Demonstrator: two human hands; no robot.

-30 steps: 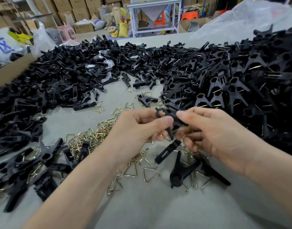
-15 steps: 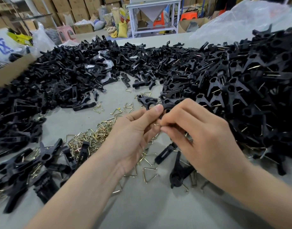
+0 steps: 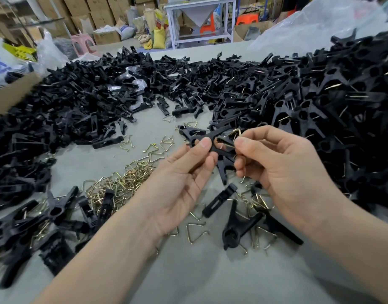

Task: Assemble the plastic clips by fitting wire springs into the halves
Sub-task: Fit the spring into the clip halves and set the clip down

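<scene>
Hands of a worker met above a grey tabletop [image 3: 188,277] strewn with clip parts, both forearms bare. The left hand [image 3: 182,183], palm turned up, pinched a black plastic clip [image 3: 218,133] between thumb and fingertips and held it clear of the table, in front of the heaps. The right hand [image 3: 294,172] pinched a bent brass-coloured wire spring [image 3: 238,131] between thumb and forefinger, its other fingers curled. The spring touched the clip near its middle; whether the wire sat in the plastic could not be told.

Beneath the hands lay a loose black clip half [image 3: 219,200], an assembled black clip [image 3: 237,227] and a scatter of triangular wire springs [image 3: 196,232]. A denser pile of brass-coloured springs [image 3: 123,185] sat just left of the left wrist.

A tall heap of black clips with wire showing [image 3: 320,95] filled the right side of the table. A wide heap of black plastic halves [image 3: 68,102] curved round the left and far sides. More black clips [image 3: 46,218] lay tangled with springs at the near left edge.

Behind the table stood stacked brown cardboard boxes [image 3: 101,9], a white metal stand with a grey hopper [image 3: 197,14] and a pink plastic stool [image 3: 82,40]. A clear plastic bag [image 3: 320,25] rose at the far right.
</scene>
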